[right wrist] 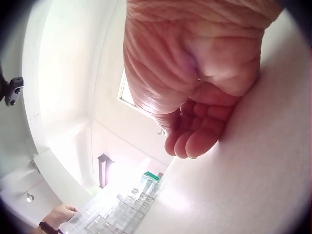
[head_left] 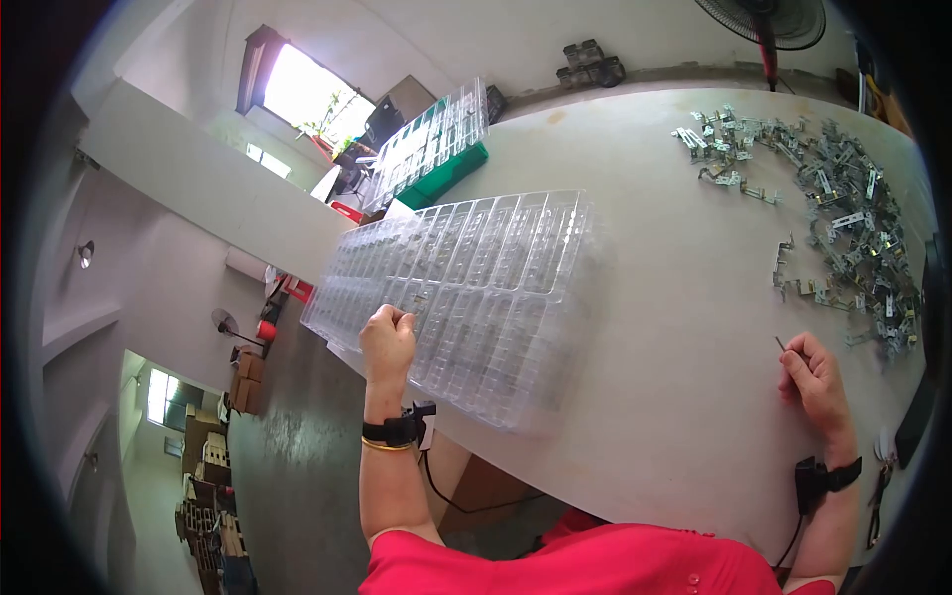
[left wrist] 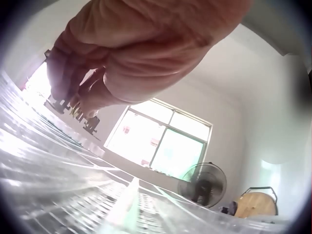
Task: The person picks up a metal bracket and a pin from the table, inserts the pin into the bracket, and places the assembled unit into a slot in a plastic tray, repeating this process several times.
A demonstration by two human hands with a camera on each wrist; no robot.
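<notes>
My left hand is over the near-left part of a clear plastic compartment tray. Its thumb and fingers pinch a small metal clip, which sticks out past the fingertips just above the tray in the left wrist view. Over at the right, my right hand is close over the tabletop, fingers curled. Between thumb and forefinger it pinches a thin dark rod, whose tip points away from me. The right wrist view shows the curled fingers beside the white surface, with the rod hidden there.
Loose metal clips lie in a spread pile at the table's right, several strays nearer its middle. Beyond the tray stands a green crate topped by another clear tray. Pliers lie by the right forearm.
</notes>
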